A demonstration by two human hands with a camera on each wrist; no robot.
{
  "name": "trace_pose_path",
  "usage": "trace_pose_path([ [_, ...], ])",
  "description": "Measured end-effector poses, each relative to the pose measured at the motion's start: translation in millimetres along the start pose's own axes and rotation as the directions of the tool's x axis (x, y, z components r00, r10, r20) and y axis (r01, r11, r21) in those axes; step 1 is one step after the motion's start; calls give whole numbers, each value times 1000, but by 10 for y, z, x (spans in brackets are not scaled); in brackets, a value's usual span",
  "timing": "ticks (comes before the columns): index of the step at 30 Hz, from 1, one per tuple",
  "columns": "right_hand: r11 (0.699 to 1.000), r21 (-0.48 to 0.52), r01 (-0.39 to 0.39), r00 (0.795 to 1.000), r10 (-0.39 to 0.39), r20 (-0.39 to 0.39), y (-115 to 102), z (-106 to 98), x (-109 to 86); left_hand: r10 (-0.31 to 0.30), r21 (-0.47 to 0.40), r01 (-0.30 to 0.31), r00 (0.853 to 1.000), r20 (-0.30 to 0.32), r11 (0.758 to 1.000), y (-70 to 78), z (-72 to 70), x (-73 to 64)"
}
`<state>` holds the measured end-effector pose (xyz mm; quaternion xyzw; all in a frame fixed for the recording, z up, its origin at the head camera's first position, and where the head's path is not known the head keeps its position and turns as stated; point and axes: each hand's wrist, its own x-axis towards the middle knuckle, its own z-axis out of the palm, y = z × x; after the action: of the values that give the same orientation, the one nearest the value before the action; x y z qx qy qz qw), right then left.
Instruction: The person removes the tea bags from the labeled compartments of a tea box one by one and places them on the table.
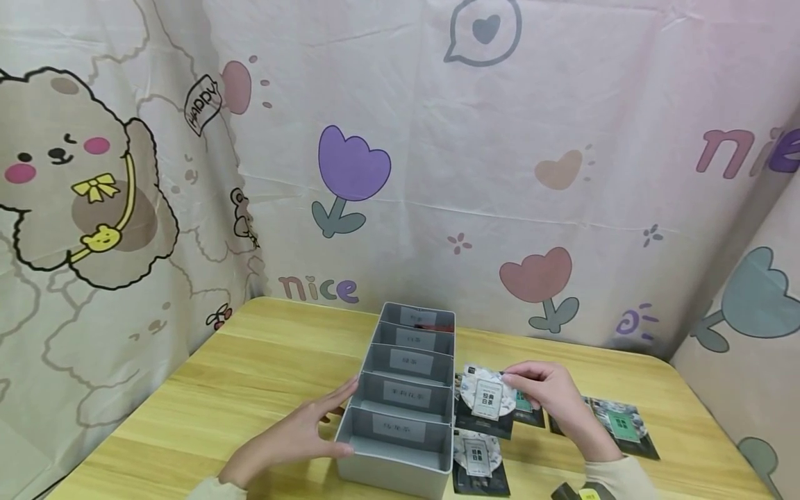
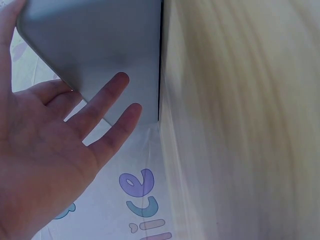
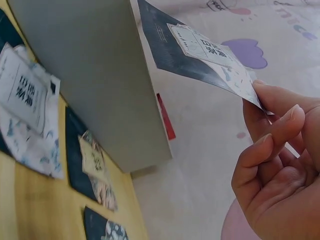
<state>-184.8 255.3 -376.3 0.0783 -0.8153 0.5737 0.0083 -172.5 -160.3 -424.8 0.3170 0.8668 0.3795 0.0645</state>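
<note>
A grey divided box [image 1: 394,473] with labelled compartments stands lengthwise in the middle of the table. My left hand [image 1: 294,434] lies along its left side, thumb near the front corner. In the left wrist view, the outstretched fingers [image 2: 107,100] are against the box's side wall. To the right of the box, my right hand [image 1: 556,399] pinches the edge of a black-and-white tea sachet [image 1: 486,399] between thumb and fingers. That sachet [image 3: 200,50] is raised beside the box wall in the right wrist view. A matching sachet [image 1: 478,460] lies below it on the table.
Green-labelled sachets [image 1: 625,425] lie further right on the wooden table [image 1: 275,361]. Another green-labelled one [image 1: 530,411] is partly behind the raised sachet. Something red [image 1: 435,327] shows in the box's far compartment. Printed curtains [image 1: 412,139] stand close behind and beside the table.
</note>
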Motion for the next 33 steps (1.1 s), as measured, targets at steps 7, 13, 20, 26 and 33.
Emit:
trace_pose_path([
  [7, 1000, -20, -8, 1000, 9, 26, 103, -115, -36, -1, -3, 1, 1000, 3, 1000, 9, -12, 1],
  [13, 999, -43, 9, 999, -7, 51, 161, -220, -84, 1, 11, -1, 1000, -3, 1000, -5, -2, 4],
  [20, 997, -64, -50, 999, 51, 11, 251, -341, -114, -4, 10, 4, 1000, -5, 1000, -2, 0, 0],
  [26, 992, -79, -97, 995, 97, 4, 317, -425, -143, -5, 13, 5, 1000, -5, 1000, -4, 2, 5],
  [33, 985, -120, -127, 991, 132, 33, 410, -432, -147, -5, 19, 5, 1000, -3, 1000, 1, -6, 5],
])
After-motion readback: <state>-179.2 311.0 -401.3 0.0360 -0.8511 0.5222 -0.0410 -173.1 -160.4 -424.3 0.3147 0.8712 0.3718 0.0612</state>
